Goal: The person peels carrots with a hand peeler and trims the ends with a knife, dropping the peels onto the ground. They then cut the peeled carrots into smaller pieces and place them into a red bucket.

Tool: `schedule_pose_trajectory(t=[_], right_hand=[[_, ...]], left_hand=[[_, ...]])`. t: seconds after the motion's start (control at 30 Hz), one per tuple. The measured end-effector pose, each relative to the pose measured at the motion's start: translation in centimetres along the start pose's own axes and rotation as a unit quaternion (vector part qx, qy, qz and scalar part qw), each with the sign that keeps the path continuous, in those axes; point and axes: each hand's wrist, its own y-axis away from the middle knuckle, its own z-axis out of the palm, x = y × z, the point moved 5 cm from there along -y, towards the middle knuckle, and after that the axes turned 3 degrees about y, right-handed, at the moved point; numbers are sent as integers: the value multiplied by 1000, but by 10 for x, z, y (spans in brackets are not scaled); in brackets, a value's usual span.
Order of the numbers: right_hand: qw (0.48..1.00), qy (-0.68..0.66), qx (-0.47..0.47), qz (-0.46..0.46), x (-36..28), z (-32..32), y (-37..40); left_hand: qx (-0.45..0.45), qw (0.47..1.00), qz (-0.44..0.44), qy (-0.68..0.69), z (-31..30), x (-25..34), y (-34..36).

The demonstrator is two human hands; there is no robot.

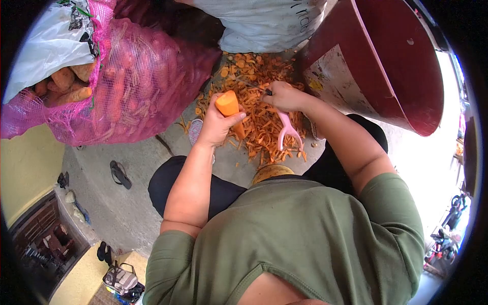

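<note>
A peeled orange carrot (227,103) with a flat cut end facing up is gripped in my left hand (216,122), fingers and thumb wrapped round it. My right hand (285,95) is closed on a small knife (251,85), its thin blade pointing left toward the carrot. From the same hand a pink peeler (288,133) hangs down, its forked head lowest. Below both hands lies a heap of carrot peelings (262,114) and cut-off ends. The blade and the carrot are apart.
To the left stands a pink mesh sack (147,81) full of unpeeled carrots (63,80). A large red tub (376,66) leans close on the right. A white sack (272,25) sits beyond the peelings. A dark flip-flop (120,174) lies on the concrete floor (107,211).
</note>
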Motion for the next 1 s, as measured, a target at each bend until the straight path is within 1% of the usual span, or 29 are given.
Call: schedule_pose_trajectory(t=[0.07,0.17,0.23,0.33,0.43,0.53,0.57,0.67,0.73,0.77,0.87,0.9,1.0], right_hand=[[999,33,-10,-32,-14,2,4],[996,39,-5,-84,-31,10,14],[993,51,3,-103,-36,14,16],[997,63,-27,-34,-36,13,18],[997,63,-51,-5,-36,13,18],[997,54,-39,-31,-38,10,21],[997,67,-41,-25,-32,12,18],[994,102,-34,-6,2,20,0],[992,122,-11,5,21,22,-7],[995,26,-26,97,36,23,-10],[999,18,41,-2,14,13,-1],[998,32,47,-12,0,12,6],[994,82,-36,-68,-32,23,23]], left_hand=[[3,997,-7,72,-1,-5,0],[-7,992,-52,118,-2,-9,2],[-26,988,-50,144,0,-12,1],[-33,982,-71,170,7,-11,1],[-33,976,-86,195,16,-3,5],[-41,974,-71,212,13,-8,3],[-44,974,-62,215,10,-10,2],[-22,961,-97,257,2,-6,3],[-47,974,-85,207,-7,-7,2],[-61,978,-79,181,-8,-8,2],[-53,980,-109,160,1,-14,6],[-46,981,-103,158,2,-13,8],[-40,985,-90,142,3,-9,7]])
